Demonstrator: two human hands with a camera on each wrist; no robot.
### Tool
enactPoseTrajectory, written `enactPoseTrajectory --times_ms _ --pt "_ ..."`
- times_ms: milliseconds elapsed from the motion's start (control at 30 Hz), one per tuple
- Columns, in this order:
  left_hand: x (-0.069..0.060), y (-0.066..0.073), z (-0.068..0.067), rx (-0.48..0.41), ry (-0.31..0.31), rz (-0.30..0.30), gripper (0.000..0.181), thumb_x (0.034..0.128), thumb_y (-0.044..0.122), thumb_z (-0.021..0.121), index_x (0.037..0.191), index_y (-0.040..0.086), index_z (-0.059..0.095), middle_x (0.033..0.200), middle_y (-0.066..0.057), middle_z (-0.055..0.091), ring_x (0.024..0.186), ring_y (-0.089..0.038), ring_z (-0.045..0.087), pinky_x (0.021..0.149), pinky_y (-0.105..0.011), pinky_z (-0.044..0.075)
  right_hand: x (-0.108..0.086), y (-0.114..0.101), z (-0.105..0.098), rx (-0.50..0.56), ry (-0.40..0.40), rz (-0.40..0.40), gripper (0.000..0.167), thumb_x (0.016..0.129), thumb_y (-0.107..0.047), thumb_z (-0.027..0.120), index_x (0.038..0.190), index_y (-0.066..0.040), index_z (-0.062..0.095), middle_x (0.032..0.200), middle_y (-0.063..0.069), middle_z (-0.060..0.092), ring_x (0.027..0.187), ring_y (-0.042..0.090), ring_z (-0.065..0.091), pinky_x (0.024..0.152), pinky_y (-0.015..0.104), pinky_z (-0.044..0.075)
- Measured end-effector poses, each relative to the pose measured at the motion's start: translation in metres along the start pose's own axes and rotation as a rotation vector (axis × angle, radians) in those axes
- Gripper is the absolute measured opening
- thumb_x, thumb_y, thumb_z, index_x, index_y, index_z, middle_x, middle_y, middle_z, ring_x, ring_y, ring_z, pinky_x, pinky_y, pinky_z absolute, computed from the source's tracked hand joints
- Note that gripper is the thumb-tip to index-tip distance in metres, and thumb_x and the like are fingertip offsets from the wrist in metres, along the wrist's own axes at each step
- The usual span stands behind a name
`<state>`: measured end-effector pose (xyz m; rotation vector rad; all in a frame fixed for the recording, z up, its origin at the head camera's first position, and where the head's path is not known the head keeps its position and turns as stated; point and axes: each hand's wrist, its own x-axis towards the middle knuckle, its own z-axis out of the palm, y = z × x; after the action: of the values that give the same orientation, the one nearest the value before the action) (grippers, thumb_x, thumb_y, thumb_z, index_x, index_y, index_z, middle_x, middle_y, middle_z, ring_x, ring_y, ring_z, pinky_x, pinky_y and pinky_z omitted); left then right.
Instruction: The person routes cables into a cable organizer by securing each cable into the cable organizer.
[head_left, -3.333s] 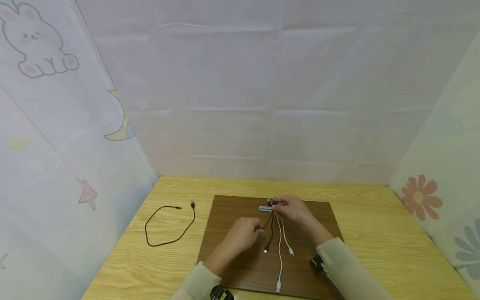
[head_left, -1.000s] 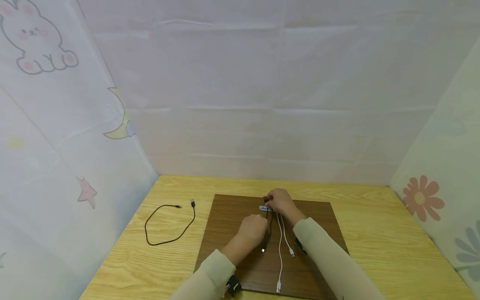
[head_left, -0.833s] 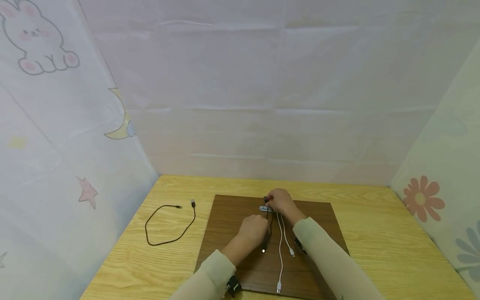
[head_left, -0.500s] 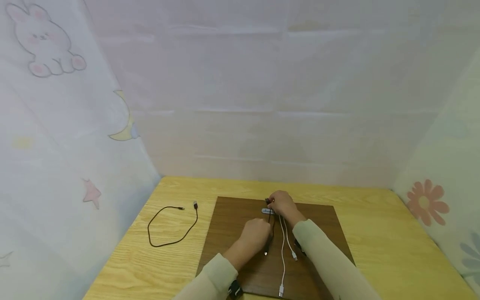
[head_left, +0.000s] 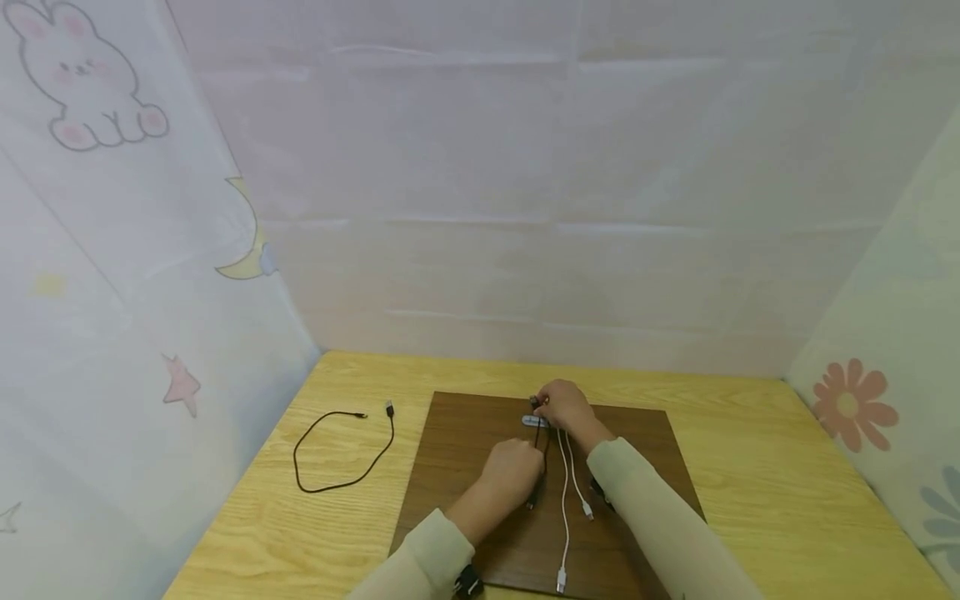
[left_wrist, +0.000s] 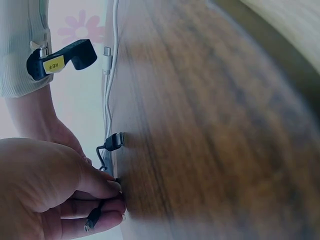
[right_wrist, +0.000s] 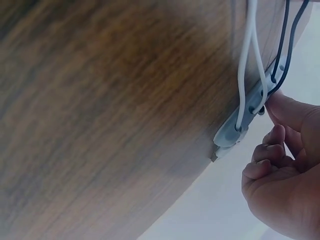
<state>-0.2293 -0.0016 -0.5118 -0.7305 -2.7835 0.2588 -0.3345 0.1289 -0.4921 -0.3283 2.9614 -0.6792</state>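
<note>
A grey-blue cable holder (right_wrist: 245,117) lies on the dark wooden board (head_left: 450,500), with two white cables (right_wrist: 243,65) and two black cables (right_wrist: 295,30) at its slots. My left hand (head_left: 512,471) pinches a black USB cable just in front of the holder; a small connector (left_wrist: 92,219) of it pokes out between the fingers. At the holder, my right hand (head_left: 564,406) grips the black cable near its plug (head_left: 535,402), thumb against the holder's edge. Another black connector (left_wrist: 115,141) is beside the left hand. The right fingertips are partly hidden.
A black USB cable (head_left: 341,485) lies in a loose loop on the yellow wooden table (head_left: 255,533), left of the board. White cable ends (head_left: 562,579) stretch toward the board's front edge. Printed cloth walls (head_left: 480,208) stand behind and at both sides.
Since the earliest frame, my right hand has moved left over the holder and my left hand a little right along the black cable. Over the last second both hands stay nearly still.
</note>
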Motion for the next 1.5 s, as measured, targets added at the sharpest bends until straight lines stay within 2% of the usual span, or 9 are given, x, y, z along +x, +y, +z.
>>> enactPoseTrajectory --times_ms 333,567,733,867,1033,1233,1500 --pt "-0.003 -0.002 0.003 -0.004 -0.022 0.012 0.019 0.0842 0.018 0.078 0.066 0.020 0.072 0.068 0.006 0.067 0.062 -0.010 0.061 0.053 -0.025 0.052 0.002 -0.001 0.003 -0.003 -0.023 0.024 0.015 0.093 -0.016 0.075 0.104 -0.006 0.075 0.110 0.012 0.070 0.089 0.024 0.062 0.073 0.039 0.053" --pt "-0.005 -0.002 0.002 0.013 0.001 -0.003 0.016 0.0835 0.018 0.079 0.069 0.021 0.074 0.070 0.006 0.067 0.063 -0.010 0.061 0.052 -0.026 0.052 0.006 0.000 0.005 0.010 -0.053 0.021 0.008 0.094 -0.015 0.073 0.092 -0.009 0.076 0.094 0.006 0.070 0.076 0.020 0.058 0.066 0.034 0.049" --pt "-0.006 0.000 0.003 0.013 -0.003 -0.019 0.013 0.0850 0.019 0.078 0.073 0.021 0.076 0.074 0.006 0.067 0.066 -0.010 0.062 0.052 -0.027 0.053 0.007 0.001 0.006 0.001 -0.038 0.012 0.009 0.094 -0.015 0.074 0.096 -0.007 0.076 0.100 0.008 0.071 0.081 0.021 0.061 0.070 0.037 0.052" --pt "-0.008 0.000 0.000 0.018 -0.013 -0.023 0.011 0.0871 0.018 0.077 0.077 0.022 0.078 0.079 0.005 0.068 0.071 -0.011 0.063 0.055 -0.028 0.055 0.009 0.003 0.008 -0.037 -0.012 -0.025 0.012 0.093 -0.015 0.075 0.100 -0.005 0.075 0.104 0.010 0.071 0.086 0.023 0.064 0.074 0.040 0.054" --pt "-0.010 0.001 -0.002 -0.007 -0.012 -0.028 0.014 0.0882 0.016 0.076 0.077 0.025 0.078 0.082 0.005 0.066 0.075 -0.011 0.063 0.057 -0.029 0.056 0.008 0.005 0.009 -0.060 0.002 -0.038 0.014 0.093 -0.015 0.074 0.103 -0.005 0.075 0.107 0.010 0.071 0.092 0.026 0.065 0.078 0.042 0.056" --pt "-0.012 0.001 -0.001 -0.021 0.000 -0.033 0.014 0.0874 0.016 0.077 0.076 0.024 0.077 0.081 0.005 0.066 0.075 -0.011 0.063 0.055 -0.029 0.056 0.005 0.005 0.008 -0.039 0.025 -0.033 0.011 0.093 -0.015 0.074 0.100 -0.006 0.075 0.106 0.010 0.071 0.090 0.025 0.065 0.076 0.041 0.056" --pt "-0.011 0.000 0.003 -0.019 -0.029 -0.032 0.015 0.0871 0.016 0.078 0.079 0.029 0.077 0.081 0.005 0.065 0.077 -0.011 0.062 0.057 -0.028 0.056 0.001 0.006 0.002 -0.021 0.050 -0.028 0.010 0.097 -0.015 0.069 0.097 -0.007 0.076 0.109 0.012 0.070 0.092 0.028 0.065 0.076 0.044 0.055"
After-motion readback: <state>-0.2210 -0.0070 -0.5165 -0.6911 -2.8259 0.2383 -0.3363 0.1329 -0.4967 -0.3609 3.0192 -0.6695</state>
